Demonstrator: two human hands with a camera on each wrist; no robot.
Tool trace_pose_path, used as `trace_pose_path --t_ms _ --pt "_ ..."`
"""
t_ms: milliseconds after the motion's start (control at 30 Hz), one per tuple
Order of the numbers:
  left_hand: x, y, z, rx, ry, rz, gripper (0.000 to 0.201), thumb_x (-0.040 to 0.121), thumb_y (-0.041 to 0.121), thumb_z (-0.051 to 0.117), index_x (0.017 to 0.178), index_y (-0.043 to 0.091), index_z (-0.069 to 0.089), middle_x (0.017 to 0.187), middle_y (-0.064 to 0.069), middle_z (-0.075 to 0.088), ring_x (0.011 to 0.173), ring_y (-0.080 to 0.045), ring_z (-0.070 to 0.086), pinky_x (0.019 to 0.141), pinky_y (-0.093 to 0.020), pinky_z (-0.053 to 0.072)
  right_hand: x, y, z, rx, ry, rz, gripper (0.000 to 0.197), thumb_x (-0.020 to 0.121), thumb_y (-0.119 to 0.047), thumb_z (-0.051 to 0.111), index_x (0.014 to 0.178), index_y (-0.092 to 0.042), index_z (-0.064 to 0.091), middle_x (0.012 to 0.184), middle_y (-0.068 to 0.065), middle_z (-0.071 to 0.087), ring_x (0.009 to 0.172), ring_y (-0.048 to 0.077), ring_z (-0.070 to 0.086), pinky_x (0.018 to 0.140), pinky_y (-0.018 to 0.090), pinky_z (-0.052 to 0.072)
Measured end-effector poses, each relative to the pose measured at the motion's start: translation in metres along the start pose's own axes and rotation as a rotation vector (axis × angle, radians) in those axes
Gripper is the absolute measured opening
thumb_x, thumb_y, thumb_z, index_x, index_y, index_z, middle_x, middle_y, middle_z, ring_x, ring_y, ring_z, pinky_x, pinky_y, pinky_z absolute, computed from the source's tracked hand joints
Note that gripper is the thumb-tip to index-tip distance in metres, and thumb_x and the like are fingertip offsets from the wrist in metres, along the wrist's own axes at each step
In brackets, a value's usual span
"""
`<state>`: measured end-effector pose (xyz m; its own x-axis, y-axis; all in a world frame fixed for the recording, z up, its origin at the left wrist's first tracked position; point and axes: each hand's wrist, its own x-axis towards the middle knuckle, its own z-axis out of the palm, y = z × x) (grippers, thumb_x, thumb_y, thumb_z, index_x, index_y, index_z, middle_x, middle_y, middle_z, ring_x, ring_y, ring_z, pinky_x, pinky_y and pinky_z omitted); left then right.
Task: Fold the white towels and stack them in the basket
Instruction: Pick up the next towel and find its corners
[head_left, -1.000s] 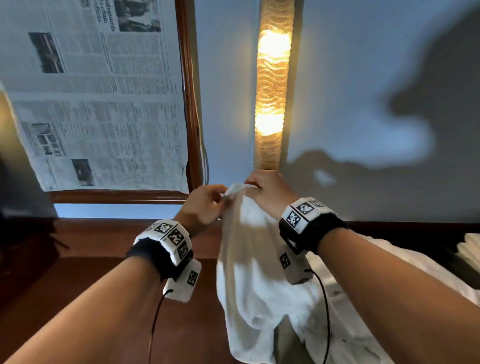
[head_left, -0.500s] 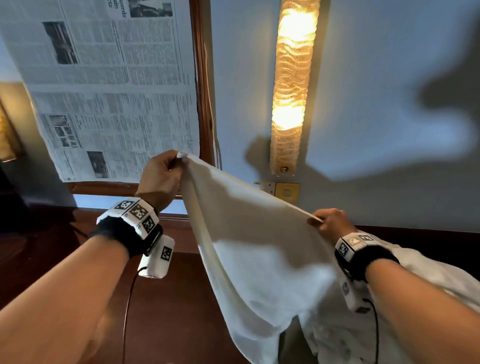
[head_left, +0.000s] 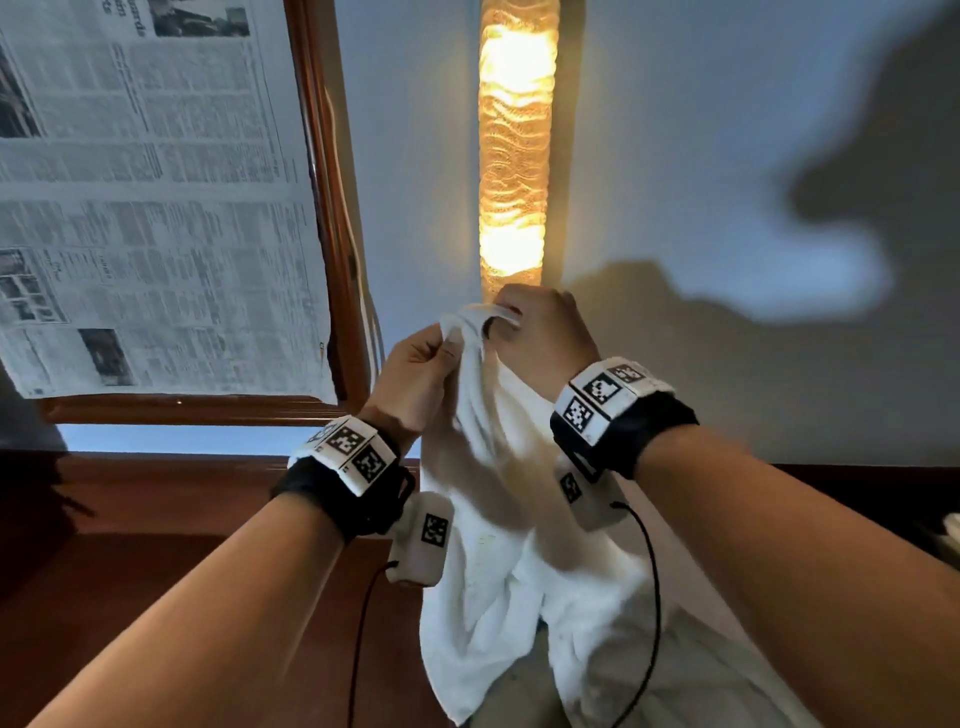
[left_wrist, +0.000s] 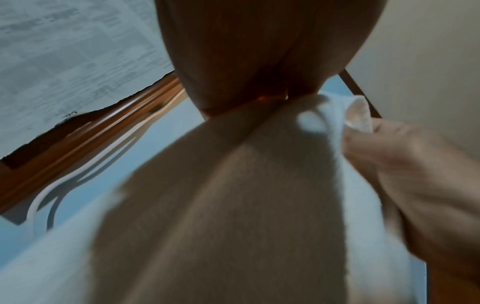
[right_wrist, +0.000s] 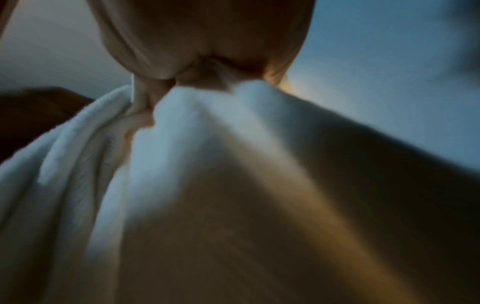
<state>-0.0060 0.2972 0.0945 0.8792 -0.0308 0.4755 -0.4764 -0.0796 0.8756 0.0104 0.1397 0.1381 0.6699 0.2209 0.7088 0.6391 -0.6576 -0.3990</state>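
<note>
A white towel (head_left: 498, 530) hangs doubled from both hands, raised in front of the wall. My left hand (head_left: 426, 364) pinches its top edge, and my right hand (head_left: 524, 327) grips the same bunched edge right beside it, the two hands touching. In the left wrist view the towel (left_wrist: 233, 205) drops from the left hand's pinch, with the right hand's fingers (left_wrist: 405, 164) against the cloth. In the right wrist view the towel (right_wrist: 207, 164) falls from my curled fingers. Its lower end lies among more white towels (head_left: 701, 675) at the bottom right. No basket is in view.
A lit wall lamp (head_left: 514, 145) stands straight behind the hands. A wooden frame (head_left: 332, 208) covered with newspaper (head_left: 135, 197) fills the upper left. Dark red-brown wood (head_left: 130, 545) lies below my left arm. Another white cloth (head_left: 953, 530) shows at the right edge.
Half a second ago the hands were spread wide with the towel stretched between them. They have come together again, bringing the two held corners side by side, so the towel hangs doubled.
</note>
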Motion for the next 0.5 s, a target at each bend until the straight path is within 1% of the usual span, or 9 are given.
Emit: trace_pose_path --t_ms 67,133,167,233,300,367,433,467,500 --pt "0.002 0.000 -0.002 0.079 -0.007 0.031 0.026 0.101 0.030 0.050 0.091 0.020 0.072 0.092 -0.009 0.073 0.088 -0.022 0.065 0.085 -0.042 0.052 -0.014 0.009 -0.002 0.029 -0.030 0.004 0.033 0.085 -0.028 0.056 0.058 -0.027 0.037 0.052 -0.003 0.038 0.050 0.012 0.036 0.057 0.032 0.024" --pt "0.002 0.001 -0.006 0.112 -0.010 0.059 0.032 0.107 0.023 0.045 0.084 0.020 0.067 0.077 0.006 0.068 0.074 -0.012 0.060 0.075 -0.035 0.049 -0.035 0.019 0.000 0.040 -0.160 0.018 0.030 0.088 -0.029 0.064 0.066 -0.025 0.045 0.060 -0.004 0.049 0.057 0.015 0.045 0.057 0.030 0.032" --pt "0.002 0.003 -0.008 0.122 -0.001 0.063 0.035 0.108 0.020 0.044 0.079 0.020 0.063 0.068 0.015 0.063 0.067 -0.006 0.055 0.069 -0.028 0.045 -0.048 0.027 0.002 0.007 -0.222 0.019 0.029 0.088 -0.032 0.064 0.067 -0.026 0.045 0.062 -0.004 0.050 0.058 0.016 0.046 0.058 0.029 0.034" --pt "0.000 0.006 -0.014 0.134 -0.009 0.059 0.037 0.108 0.019 0.043 0.075 0.020 0.059 0.061 0.020 0.056 0.060 -0.001 0.048 0.064 -0.021 0.040 -0.075 0.048 0.007 -0.090 -0.261 0.052 0.026 0.086 -0.039 0.057 0.067 -0.022 0.051 0.064 0.001 0.056 0.061 0.025 0.051 0.059 0.029 0.034" --pt "-0.006 0.010 -0.023 0.136 -0.014 0.057 0.039 0.108 0.017 0.043 0.072 0.019 0.056 0.059 0.019 0.054 0.059 -0.002 0.047 0.063 -0.021 0.039 -0.106 0.075 0.004 -0.163 -0.241 0.185 0.031 0.087 -0.043 0.053 0.073 -0.017 0.062 0.071 0.010 0.066 0.069 0.035 0.060 0.061 0.032 0.039" --pt "-0.013 0.012 -0.037 0.093 0.010 0.033 0.039 0.108 0.015 0.042 0.072 0.018 0.057 0.063 0.015 0.058 0.063 -0.005 0.051 0.066 -0.023 0.042 -0.140 0.100 -0.010 -0.230 -0.188 0.327 0.034 0.085 -0.043 0.053 0.077 -0.014 0.068 0.076 0.013 0.069 0.074 0.035 0.065 0.064 0.034 0.042" --pt "-0.019 0.010 -0.055 0.038 0.033 0.010 0.037 0.108 0.015 0.043 0.075 0.016 0.060 0.068 0.010 0.062 0.069 -0.010 0.055 0.070 -0.028 0.044 -0.166 0.109 -0.029 -0.307 -0.074 0.463 0.016 0.084 -0.023 0.063 0.086 -0.010 0.073 0.086 0.015 0.071 0.084 0.037 0.067 0.070 0.036 0.045" --pt "-0.024 0.011 -0.062 0.022 0.029 0.008 0.034 0.107 0.018 0.044 0.077 0.011 0.059 0.072 0.004 0.062 0.072 -0.014 0.054 0.072 -0.031 0.043 -0.174 0.107 -0.036 -0.329 -0.006 0.521 0.013 0.083 -0.009 0.065 0.093 -0.009 0.074 0.092 0.016 0.072 0.089 0.038 0.067 0.075 0.037 0.047" --pt "-0.029 0.011 -0.070 0.011 0.017 0.011 0.033 0.105 0.021 0.046 0.080 0.004 0.058 0.076 -0.003 0.059 0.076 -0.016 0.052 0.074 -0.033 0.040 -0.175 0.098 -0.038 -0.337 0.061 0.568 0.019 0.083 -0.003 0.064 0.097 -0.010 0.074 0.097 0.016 0.072 0.093 0.038 0.067 0.078 0.037 0.048"
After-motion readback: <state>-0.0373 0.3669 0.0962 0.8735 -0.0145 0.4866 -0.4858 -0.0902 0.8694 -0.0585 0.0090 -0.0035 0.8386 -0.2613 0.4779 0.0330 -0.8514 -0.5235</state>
